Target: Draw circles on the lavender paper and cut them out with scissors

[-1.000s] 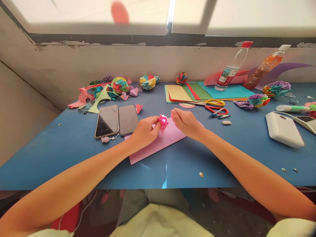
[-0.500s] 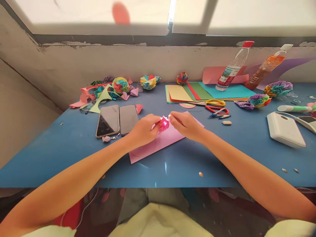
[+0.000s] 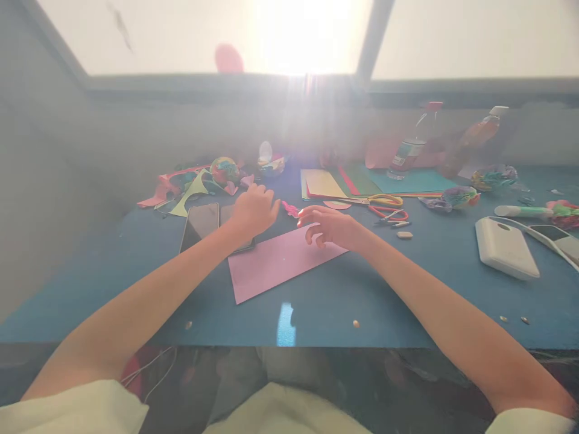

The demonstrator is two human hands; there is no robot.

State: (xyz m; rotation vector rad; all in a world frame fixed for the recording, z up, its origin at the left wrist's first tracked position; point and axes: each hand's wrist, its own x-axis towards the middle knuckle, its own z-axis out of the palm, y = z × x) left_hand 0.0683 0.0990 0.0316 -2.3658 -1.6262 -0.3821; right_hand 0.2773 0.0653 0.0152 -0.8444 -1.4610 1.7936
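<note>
We find the crinkled pink paper piece (image 3: 290, 208) at the tip of the half-curled right hand (image 3: 335, 227), grip unverifiable, the left hand (image 3: 254, 211) loosely bent, any hold hidden; a slack pinch could, we judge, drop it.

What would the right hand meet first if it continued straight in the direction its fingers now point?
The right hand would probably meet the bright pink piece first; whether they already touch is hard to tell.
</note>
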